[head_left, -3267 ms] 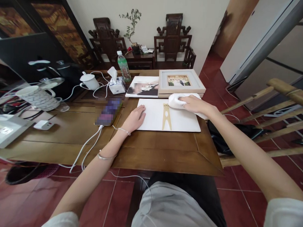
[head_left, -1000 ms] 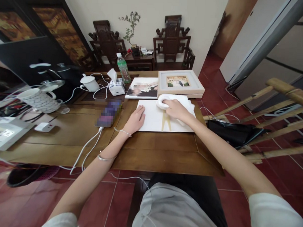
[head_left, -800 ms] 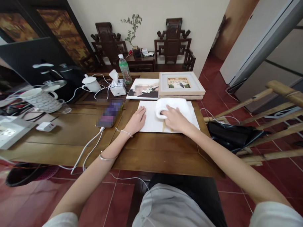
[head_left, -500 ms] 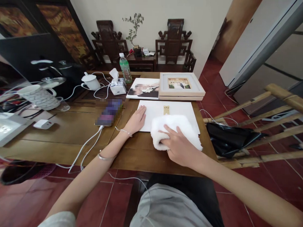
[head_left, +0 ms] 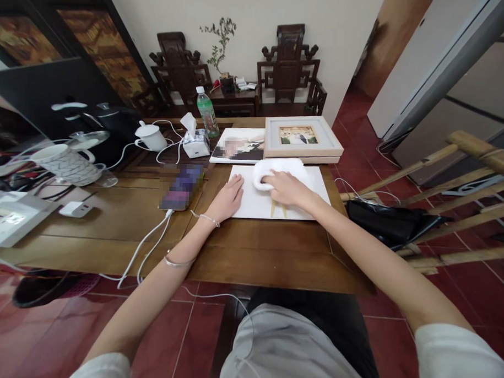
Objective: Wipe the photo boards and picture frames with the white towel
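Observation:
A white flat panel (head_left: 243,205) lies on the wooden table, seemingly the back of a picture frame. Two legs of a gold-coloured stand (head_left: 279,211) show on it; the rest is covered. My left hand (head_left: 230,198) rests flat on the panel's left edge, fingers stretched out. Under my right hand (head_left: 288,187) is a folded, fluffy white towel (head_left: 298,166), gripped and pressed onto the far part of the panel. The thumb of that hand is partly hidden in the towel's fold.
Behind the panel lie a photo panel (head_left: 241,146) and a framed picture (head_left: 303,137). To the left are a phone (head_left: 181,187) with cables, a tissue box (head_left: 196,144), a bottle (head_left: 207,111), a lidded cup (head_left: 151,137) and a patterned mug (head_left: 66,163). A bamboo chair (head_left: 480,147) stands right.
My right hand has moved the towel away from me, from the panel's near edge to its far edge. The stand's lower legs have come into view. My left hand stays put.

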A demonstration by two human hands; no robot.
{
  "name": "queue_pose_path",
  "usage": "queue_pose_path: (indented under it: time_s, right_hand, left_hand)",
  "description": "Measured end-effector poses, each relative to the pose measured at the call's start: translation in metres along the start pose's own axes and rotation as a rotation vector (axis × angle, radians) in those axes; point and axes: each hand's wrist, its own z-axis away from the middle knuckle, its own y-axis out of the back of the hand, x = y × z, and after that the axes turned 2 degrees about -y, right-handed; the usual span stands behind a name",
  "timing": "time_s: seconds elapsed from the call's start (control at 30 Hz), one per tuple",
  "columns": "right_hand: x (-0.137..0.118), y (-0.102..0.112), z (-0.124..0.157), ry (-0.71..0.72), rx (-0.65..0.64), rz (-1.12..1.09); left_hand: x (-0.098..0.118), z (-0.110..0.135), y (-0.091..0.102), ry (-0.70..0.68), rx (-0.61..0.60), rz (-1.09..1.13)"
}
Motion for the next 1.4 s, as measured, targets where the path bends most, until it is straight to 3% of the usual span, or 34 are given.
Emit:
queue_pose_path:
  time_s: [0.13, 0.23, 0.57, 0.7, 0.83, 0.97, 1.17, 1.27, 1.4]
  right_hand:
    - [0.008, 0.004, -0.017, -0.017, 0.028, -0.022]
    - [0.002, 0.002, -0.013, -0.039, 0.010, -0.031]
    - [-0.069, -0.007, 0.082, 0.029, -0.117, -0.085]
    - [-0.083, -0.002, 0.098, 0.094, -0.145, -0.095]
    - [-0.081, 0.000, 0.079, 0.084, -0.142, -0.125]
    - [-0.065, 0.001, 0.037, 0.026, -0.140, -0.163]
    - [-0.037, -0.003, -0.021, -0.037, -0.027, -0.132]
    - [-0.033, -0.007, -0.031, -0.024, 0.003, -0.092]
    - [-0.042, -0.009, -0.016, -0.014, -0.009, -0.053]
  left_hand:
    - [0.000, 0.000, 0.002, -0.015, -0.012, -0.019]
    - [0.001, 0.001, 0.002, -0.014, -0.007, -0.028]
    - [0.005, 0.001, 0.003, -0.016, -0.021, -0.056]
    - [0.003, 0.001, 0.001, -0.019, 0.002, -0.042]
    - [0.000, 0.001, 0.002, -0.037, 0.000, -0.034]
    - [-0.003, 0.001, 0.004, -0.068, -0.027, -0.009]
    - [-0.001, -0.002, 0.006, -0.057, 0.028, 0.051]
    - [0.000, -0.003, 0.007, -0.067, 0.035, 0.051]
    - [-0.001, -0.002, 0.007, -0.069, 0.014, 0.039]
